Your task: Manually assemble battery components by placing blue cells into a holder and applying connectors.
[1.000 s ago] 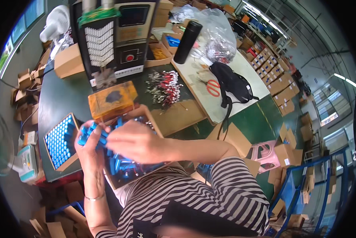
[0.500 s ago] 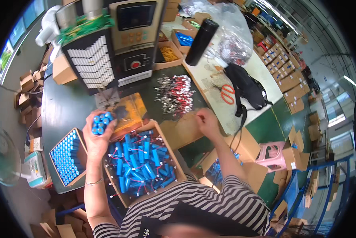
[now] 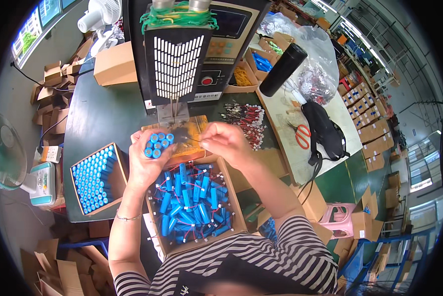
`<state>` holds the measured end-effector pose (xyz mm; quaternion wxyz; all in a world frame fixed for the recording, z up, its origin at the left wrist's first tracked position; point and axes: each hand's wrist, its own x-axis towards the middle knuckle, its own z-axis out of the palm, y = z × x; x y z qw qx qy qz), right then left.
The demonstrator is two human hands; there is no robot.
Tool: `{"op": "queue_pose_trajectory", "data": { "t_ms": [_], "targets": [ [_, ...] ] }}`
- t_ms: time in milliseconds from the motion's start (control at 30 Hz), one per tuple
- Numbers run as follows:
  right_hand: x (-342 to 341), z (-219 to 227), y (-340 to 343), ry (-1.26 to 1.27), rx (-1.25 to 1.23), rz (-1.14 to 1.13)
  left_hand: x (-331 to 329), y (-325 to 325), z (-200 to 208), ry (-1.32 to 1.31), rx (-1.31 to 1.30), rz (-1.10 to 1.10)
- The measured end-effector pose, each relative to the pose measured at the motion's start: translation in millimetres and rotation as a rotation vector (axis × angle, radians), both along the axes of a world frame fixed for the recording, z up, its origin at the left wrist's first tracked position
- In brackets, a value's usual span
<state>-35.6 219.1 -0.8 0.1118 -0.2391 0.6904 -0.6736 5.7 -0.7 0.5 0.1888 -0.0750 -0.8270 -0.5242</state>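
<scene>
My left hand (image 3: 150, 163) is closed round a bunch of blue cylindrical battery cells (image 3: 157, 145), their round ends facing up. It is at the left front of a worn yellow block (image 3: 194, 129) under the electrodes of a spot welder (image 3: 178, 64). My right hand (image 3: 227, 143) is just to the right, fingers pinched above the block; a thin dark strand seems to show at the fingertips, too small to name surely. Below both hands stands a cardboard box (image 3: 235, 207) filled with blue cells carrying red wires and white connectors.
A box (image 3: 114, 183) of upright blue cells stands at left. Behind my right hand lies a pile of red and black wire leads (image 3: 246, 118). Orange-handled scissors (image 3: 302, 136), a black bag (image 3: 325, 130) and a black cylinder (image 3: 283, 69) rest on the white board at right.
My right hand has moved left from beside the pile of leads to the welder's yellow block. My left hand still holds the cells. The whole view has shifted.
</scene>
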Motion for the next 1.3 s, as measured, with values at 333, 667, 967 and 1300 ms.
{"op": "queue_pose_trajectory", "data": {
  "t_ms": [333,667,967,1300],
  "targets": [
    [-8,12,-24,-0.187,-0.042,-0.019,-20,-3,-1,0.022,-0.181,0.042],
    [-7,12,-34,-0.194,-0.028,-0.104,-27,-6,-4,0.005,-0.196,0.018],
    [-10,8,-33,-0.077,0.059,-0.071,-25,-4,5,0.039,-0.201,-0.006],
    [11,42,-19,0.124,-0.157,0.294,44,-6,18,-0.334,0.922,-0.112]
  ]
}}
